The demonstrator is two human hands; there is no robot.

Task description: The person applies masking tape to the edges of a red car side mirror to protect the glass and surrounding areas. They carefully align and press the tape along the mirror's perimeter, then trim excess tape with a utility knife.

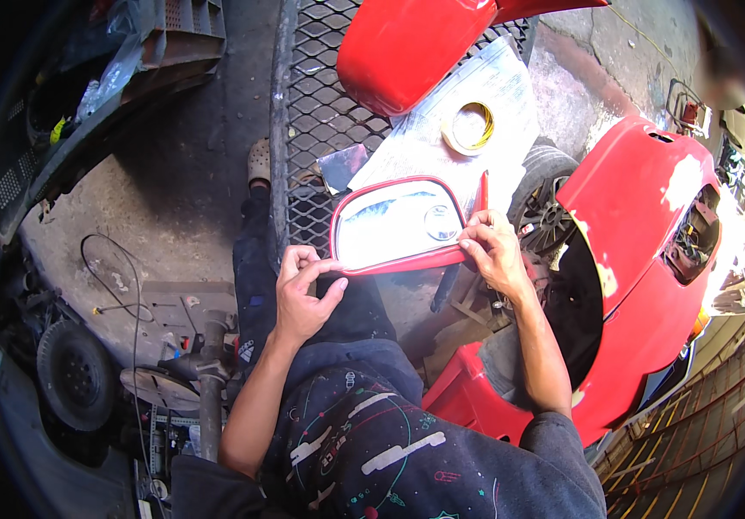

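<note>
A red-framed car side mirror point(390, 221) lies in front of me, glass side up, with a small round mirror point(442, 222) at the right of its glass. My left hand point(301, 298) is at the mirror's lower left corner. Its fingertips touch the red rim, and the thumb sits just below. At the lower right edge, my right hand point(495, 253) has thumb and index finger closed on the rim. Whether either hand also pinches a thin strip there is too small to tell.
Beneath the mirror is a metal mesh table point(307, 130) with paper sheets point(498, 95). A tape roll point(467, 130) and a large red car part point(407, 52) rest on it. A red car body point(640, 225) stands right; a dark bumper point(121, 95) and wheel point(76, 374) are left.
</note>
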